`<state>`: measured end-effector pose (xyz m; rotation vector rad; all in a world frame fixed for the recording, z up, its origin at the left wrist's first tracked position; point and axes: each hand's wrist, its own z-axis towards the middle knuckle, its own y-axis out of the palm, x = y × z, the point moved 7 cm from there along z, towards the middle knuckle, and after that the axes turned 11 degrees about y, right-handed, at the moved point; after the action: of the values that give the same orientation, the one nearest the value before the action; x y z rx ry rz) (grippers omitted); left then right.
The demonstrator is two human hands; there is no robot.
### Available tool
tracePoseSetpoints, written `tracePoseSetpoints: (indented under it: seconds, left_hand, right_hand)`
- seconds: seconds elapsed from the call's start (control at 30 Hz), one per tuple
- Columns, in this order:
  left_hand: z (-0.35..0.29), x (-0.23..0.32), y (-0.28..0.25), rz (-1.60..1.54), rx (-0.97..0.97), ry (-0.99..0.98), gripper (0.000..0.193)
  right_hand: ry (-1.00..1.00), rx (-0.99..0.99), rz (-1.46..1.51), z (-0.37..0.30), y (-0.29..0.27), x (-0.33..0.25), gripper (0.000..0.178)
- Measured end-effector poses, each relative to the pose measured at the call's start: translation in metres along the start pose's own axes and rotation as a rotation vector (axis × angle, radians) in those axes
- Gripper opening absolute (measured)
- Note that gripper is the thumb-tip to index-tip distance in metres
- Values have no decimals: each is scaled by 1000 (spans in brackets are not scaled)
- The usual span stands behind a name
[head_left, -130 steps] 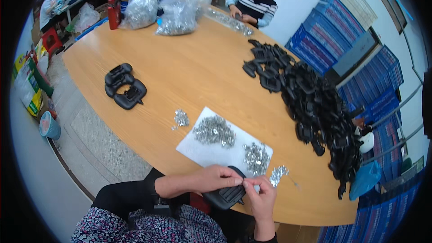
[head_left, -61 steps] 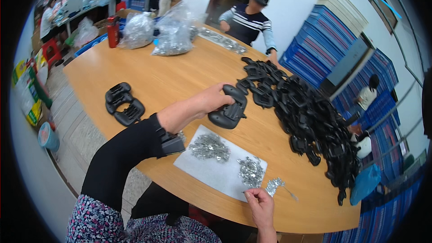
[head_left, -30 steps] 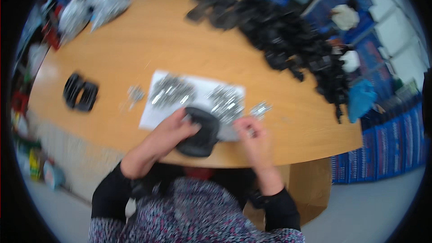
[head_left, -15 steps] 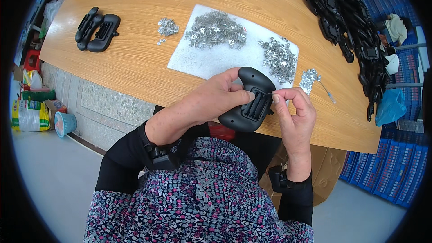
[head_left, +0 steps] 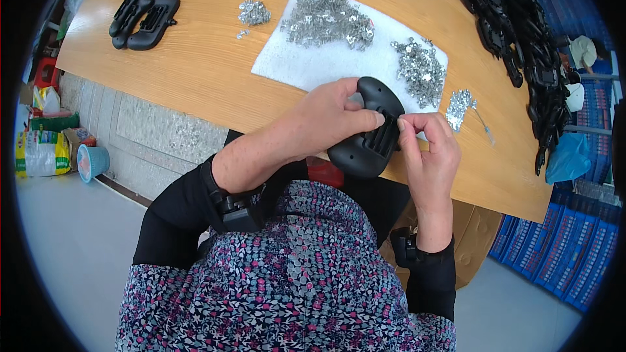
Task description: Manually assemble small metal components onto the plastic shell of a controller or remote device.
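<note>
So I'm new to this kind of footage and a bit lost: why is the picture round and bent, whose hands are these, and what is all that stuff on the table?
The picture comes from a wide fisheye camera worn on a person's head, looking down, so straight edges curve near the rim. The two bare hands belong to that person. The left hand grips a black plastic part with a slotted middle, held at the edge of the wooden table. The right hand pinches at the part's slots; whether it holds anything is too small to tell. On the table lies a white sheet with heaps of small metal pieces. Two black parts lie far left, and a long pile of black parts runs along the right.
</note>
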<state>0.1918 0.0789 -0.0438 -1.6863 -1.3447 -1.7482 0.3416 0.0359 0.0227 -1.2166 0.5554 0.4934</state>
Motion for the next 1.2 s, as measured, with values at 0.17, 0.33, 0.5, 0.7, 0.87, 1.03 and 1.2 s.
tracePoseSetpoints:
  seconds: [0.17,0.33,0.5,0.7,0.87,1.03,1.2]
  left_hand:
    - [6,-8,-2,-79,7,6,36]
    - [7,-5,-4,-31,30,33,32]
    - [10,-2,-3,-93,16,40,33]
    - [11,3,1,-169,16,44,37]
    - [5,19,9,-158,1,49,40]
    - [1,25,-7,48,112,57,60]
    - [2,57,2,642,86,517,61]
  right_hand:
    - [-156,40,-210,-3,6,-13,10]
    - [-246,-39,-235,-12,6,-24,31]
    - [-69,-94,-135,-17,3,-4,49]
    - [52,71,49,-8,-20,4,40]
    - [561,-252,944,-7,9,33,41]
    - [705,-457,1245,-11,29,31,33]
    - [685,-482,1112,-16,32,33,34]
